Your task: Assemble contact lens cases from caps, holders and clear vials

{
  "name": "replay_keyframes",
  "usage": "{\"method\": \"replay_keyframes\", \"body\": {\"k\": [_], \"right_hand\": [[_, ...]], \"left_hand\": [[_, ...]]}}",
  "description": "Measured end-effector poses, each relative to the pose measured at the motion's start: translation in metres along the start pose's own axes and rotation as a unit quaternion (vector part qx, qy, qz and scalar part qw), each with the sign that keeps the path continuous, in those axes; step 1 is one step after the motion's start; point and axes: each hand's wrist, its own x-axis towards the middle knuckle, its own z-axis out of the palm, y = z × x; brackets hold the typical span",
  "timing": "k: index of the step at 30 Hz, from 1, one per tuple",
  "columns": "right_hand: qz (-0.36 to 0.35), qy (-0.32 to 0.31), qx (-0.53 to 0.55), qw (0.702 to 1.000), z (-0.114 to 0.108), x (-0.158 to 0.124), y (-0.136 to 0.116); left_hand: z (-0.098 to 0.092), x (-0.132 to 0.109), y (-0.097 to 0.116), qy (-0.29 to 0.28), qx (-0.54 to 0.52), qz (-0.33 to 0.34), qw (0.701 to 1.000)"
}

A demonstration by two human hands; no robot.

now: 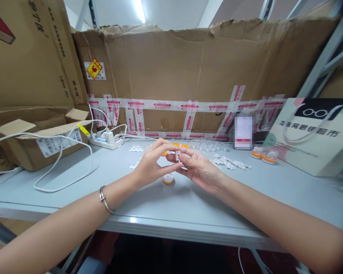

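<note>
Above the middle of the table, a small white plastic part (pixel 177 156) with cut-outs is held upright between my two hands. My left hand (pixel 152 161) has its thumb and fingertips closed at the part's left side. From the right, my right hand (pixel 202 169) pinches the same part with thumb and fingers. Just under them a round white-and-orange piece (pixel 168 179) rests on the table. Behind the hands lie orange rings (pixel 184 146), partly hidden. A spread of flat white plastic parts (pixel 230 163) lies right of my right hand.
Clear plastic pieces (pixel 208 145) lie at the back. White-and-orange round pieces (pixel 269 157) sit near a paper bag (pixel 311 152) and a phone (pixel 244 131). At left are a power strip (pixel 107 141), a looped white cable (pixel 92 161) and an open cardboard box (pixel 31 152).
</note>
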Motion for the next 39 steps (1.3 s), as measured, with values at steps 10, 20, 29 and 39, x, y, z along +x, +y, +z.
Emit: {"method": "replay_keyframes", "body": {"k": [10, 20, 29, 39], "right_hand": [[-0.017, -0.013, 0.014, 1.0, 0.001, -0.001, 0.0], [-0.027, -0.018, -0.022, 0.999, 0.0, 0.001, 0.004], [-0.107, 0.144, -0.488, 0.854, -0.062, 0.012, -0.058], [0.154, 0.035, -0.749, 0.644, -0.124, 0.011, -0.077]], "left_hand": [[0.001, -0.001, -0.001, 0.0, -0.032, 0.056, 0.998], [0.003, 0.0, 0.001, -0.005, -0.038, 0.038, 0.999], [0.0, 0.0, -0.002, 0.018, -0.042, -0.019, 0.999], [-0.001, -0.001, -0.005, -0.022, -0.039, -0.025, 0.999]]}}
